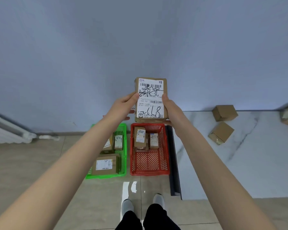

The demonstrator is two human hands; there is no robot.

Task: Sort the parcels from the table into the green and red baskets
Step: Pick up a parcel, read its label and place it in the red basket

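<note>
Gripped between my left hand (123, 106) and right hand (171, 112), the parcel (150, 100) stands upright; fingers (133, 96) clasp its sides.

Left arm (70, 156) and right arm (211, 156) stretched forward, bare, left hand (123, 106) gripped the parcel (150, 98) at its left edge, thumb on front, right hand (172, 112) held the right edge, fingers underneath

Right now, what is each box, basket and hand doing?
Brown cardboard parcel with white label: held up, label towards camera.
Left hand: grips its left edge.
Right hand: grips its right edge.
Green plastic basket: on floor, holds parcels.
Red plastic basket: on floor, holds parcels.
Plain brown boxes: lying on white marble table.
</note>
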